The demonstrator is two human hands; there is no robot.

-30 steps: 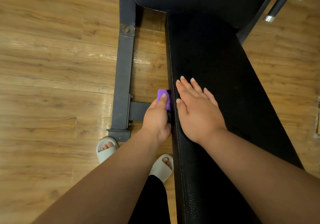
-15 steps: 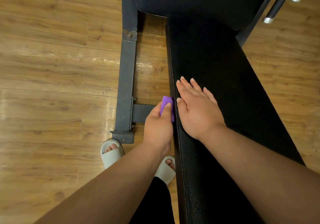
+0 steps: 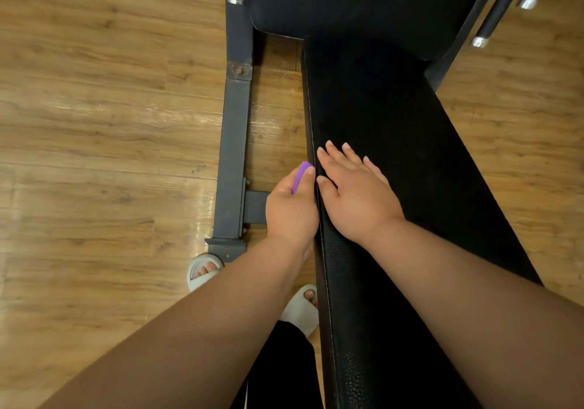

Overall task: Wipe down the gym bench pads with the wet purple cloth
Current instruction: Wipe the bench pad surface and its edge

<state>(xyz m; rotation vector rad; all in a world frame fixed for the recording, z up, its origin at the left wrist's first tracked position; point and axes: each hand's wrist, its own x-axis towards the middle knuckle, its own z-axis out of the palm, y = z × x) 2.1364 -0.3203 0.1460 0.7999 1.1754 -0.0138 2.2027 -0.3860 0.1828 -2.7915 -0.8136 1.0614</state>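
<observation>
A long black bench pad [image 3: 395, 118] runs from the bottom centre up to a wider black pad [image 3: 347, 1] at the top. My left hand [image 3: 292, 209] grips the purple cloth [image 3: 300, 174] and presses it against the long pad's left side edge; only a small strip of cloth shows between thumb and fingers. My right hand [image 3: 354, 193] lies flat on the pad's top with fingers straight, just right of the edge.
A dark steel frame rail [image 3: 234, 143] lies on the wooden floor [image 3: 94, 124] left of the pad, ending at a foot plate by my slippers [image 3: 203, 269]. Black bars with chrome tips [image 3: 496, 16] slant at the top right.
My left hand with the cloth has slid a little along the pad's side edge towards me. The right hand has stayed flat in place.
</observation>
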